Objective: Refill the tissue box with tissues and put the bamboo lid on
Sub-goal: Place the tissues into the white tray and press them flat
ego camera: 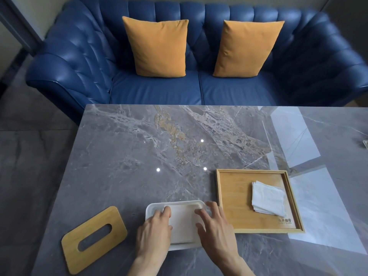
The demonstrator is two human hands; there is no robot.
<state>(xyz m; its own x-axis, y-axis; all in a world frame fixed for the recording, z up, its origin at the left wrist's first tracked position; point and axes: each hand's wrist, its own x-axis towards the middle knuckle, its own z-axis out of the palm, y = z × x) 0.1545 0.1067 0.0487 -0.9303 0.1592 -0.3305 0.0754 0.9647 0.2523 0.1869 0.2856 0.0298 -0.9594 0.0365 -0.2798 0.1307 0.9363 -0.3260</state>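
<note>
A white tissue box (175, 203) stands open near the table's front edge, with a stack of white tissues (182, 224) lying inside it. My left hand (154, 230) rests on the stack's left side, fingers spread. My right hand (215, 226) presses on its right side, fingers apart and reaching over the box's right rim. The bamboo lid (93, 239), with an oval slot, lies flat on the table to the left of the box. A second stack of folded tissues (267, 198) sits in a bamboo tray (235, 196) right of the box.
The grey marble table (159, 146) stretches away from me, with bright window reflections on its right side. A blue sofa (159, 88) with two orange cushions (159, 46) stands behind the table. A small object (365, 144) shows at the right edge.
</note>
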